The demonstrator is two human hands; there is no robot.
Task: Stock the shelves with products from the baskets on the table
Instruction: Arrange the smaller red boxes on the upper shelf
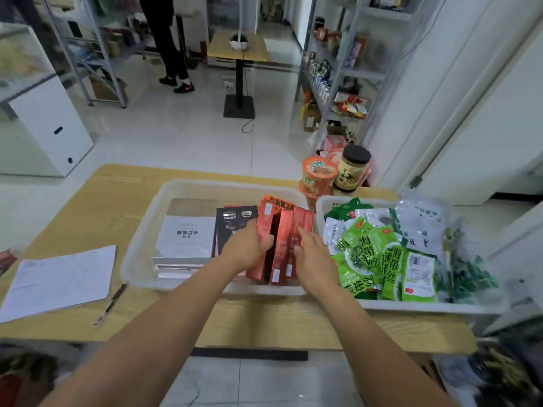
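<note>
The red boxes [282, 245] are standing on edge in the right part of the white basket [141, 230] at frame centre. Their long axes are running from lower frame toward upper frame, with white stickers near their lower ends. The left hand [246, 245] is curling round the leftmost box. The right hand [314, 257] is pressing seemingly straight fingers against the row's right flank. The basket's right wall is crowding them, while open room is lying above.

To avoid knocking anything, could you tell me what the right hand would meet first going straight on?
The upright red boxes: the fingers of the right hand appear to touch them, though depth is unclear.
</note>
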